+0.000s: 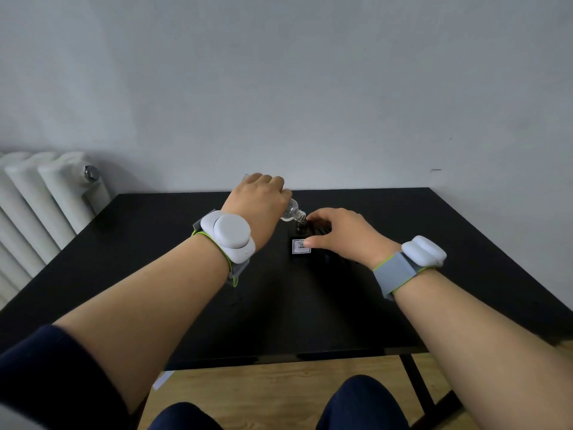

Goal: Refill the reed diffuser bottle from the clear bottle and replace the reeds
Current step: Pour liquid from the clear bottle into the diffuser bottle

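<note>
My left hand grips a small clear bottle and holds it tilted, its open mouth pointing down and right, just above the neck of the diffuser bottle. The diffuser bottle is dark with a white label and stands on the black table. My right hand wraps around the diffuser bottle from the right, thumb against the label and fingers near its neck. Most of the clear bottle's body is hidden behind my left hand. I cannot see any reeds.
A white radiator stands against the wall left of the table. The table's back edge meets the grey wall. Both wrists carry white devices on grey straps. My knees and a wooden floor show below the table's front edge.
</note>
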`<state>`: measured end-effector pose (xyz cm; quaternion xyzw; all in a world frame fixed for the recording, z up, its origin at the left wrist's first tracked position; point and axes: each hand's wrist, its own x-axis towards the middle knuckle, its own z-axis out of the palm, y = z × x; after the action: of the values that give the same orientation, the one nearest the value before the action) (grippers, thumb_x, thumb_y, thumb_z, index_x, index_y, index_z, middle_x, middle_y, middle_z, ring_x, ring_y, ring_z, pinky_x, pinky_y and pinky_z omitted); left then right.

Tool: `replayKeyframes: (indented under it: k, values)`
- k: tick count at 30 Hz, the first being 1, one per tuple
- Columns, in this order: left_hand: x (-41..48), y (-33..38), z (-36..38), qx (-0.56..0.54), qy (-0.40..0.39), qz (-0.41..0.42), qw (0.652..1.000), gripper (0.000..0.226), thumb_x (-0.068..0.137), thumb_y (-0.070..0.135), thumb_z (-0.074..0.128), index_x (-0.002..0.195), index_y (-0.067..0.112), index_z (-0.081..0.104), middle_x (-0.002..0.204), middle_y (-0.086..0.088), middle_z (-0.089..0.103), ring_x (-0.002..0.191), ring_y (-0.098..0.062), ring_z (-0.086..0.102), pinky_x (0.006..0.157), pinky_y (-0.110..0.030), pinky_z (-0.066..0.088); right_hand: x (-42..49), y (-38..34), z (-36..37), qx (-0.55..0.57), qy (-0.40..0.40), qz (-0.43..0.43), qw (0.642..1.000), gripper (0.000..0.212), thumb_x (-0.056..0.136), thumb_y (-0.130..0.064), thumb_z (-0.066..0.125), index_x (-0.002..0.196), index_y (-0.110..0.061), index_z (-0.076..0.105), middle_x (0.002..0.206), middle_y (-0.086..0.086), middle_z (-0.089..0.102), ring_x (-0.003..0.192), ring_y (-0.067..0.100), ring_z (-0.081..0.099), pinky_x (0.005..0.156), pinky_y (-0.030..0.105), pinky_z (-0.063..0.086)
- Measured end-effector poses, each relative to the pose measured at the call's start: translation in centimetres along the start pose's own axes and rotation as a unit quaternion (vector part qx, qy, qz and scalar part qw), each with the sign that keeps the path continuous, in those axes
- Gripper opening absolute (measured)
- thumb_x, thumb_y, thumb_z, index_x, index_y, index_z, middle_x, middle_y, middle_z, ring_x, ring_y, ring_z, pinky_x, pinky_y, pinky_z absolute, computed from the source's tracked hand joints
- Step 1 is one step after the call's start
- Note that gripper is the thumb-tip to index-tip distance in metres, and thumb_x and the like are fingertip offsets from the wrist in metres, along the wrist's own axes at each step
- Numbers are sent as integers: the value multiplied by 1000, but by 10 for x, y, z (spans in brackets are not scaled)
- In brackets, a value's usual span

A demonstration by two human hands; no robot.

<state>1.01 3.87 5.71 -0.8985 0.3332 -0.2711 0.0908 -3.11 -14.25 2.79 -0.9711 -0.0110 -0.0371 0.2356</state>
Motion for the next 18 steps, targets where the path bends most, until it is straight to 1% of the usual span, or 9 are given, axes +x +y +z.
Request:
replayKeyframes:
  k: [18]
  values:
    - [0, 3, -4, 9, -14, 11, 1000, 36, 81, 2, 49, 115, 13, 55, 114, -5, 54, 104, -28, 52, 95, -34, 37, 0, 0, 0, 0, 1, 1, 1000, 54, 81, -45, 71, 131, -29, 56, 126, -5, 62, 120, 18, 55, 107, 43, 38]
